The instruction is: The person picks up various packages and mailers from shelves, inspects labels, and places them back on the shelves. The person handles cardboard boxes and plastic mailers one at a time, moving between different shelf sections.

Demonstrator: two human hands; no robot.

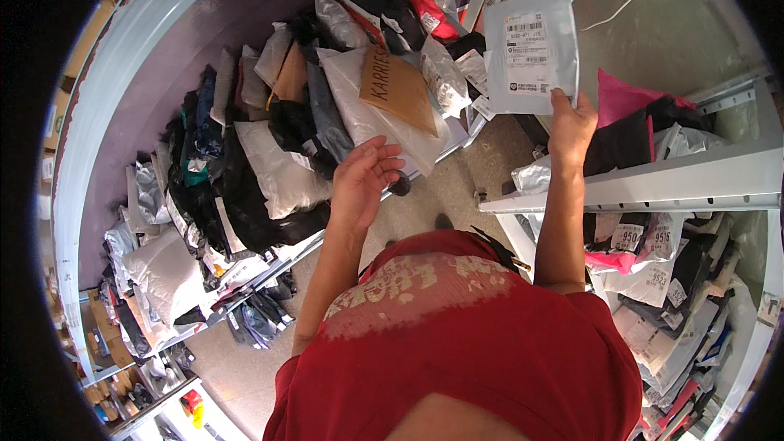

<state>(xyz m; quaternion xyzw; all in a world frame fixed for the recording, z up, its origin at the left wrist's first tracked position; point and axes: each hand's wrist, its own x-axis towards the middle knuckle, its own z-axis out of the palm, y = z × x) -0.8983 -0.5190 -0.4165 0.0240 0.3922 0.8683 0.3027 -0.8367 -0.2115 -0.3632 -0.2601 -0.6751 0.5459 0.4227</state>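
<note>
My right hand (571,125) grips a flat, pale plastic mailer (497,89) by its lower right corner and holds it up. A white label with printed writing and barcodes faces me on it. My left hand (366,180) is raised with its fingers slightly curled and apart, and nothing is in it. Just beyond that hand lies a large white plastic mailer (343,89) on the left shelf. A brown paper envelope (401,89) bearing large handwriting rests on top of the white one. A plump white parcel (275,171) lies to the left of my left hand.
A metal shelf edge (300,248) curves along the left under crowded black, grey and white parcels. At right, a white shelf beam (686,177) runs close to my right forearm, with bagged parcels (661,294) packed below. More dark bags (257,321) lie low at left, near the concrete floor (226,373).
</note>
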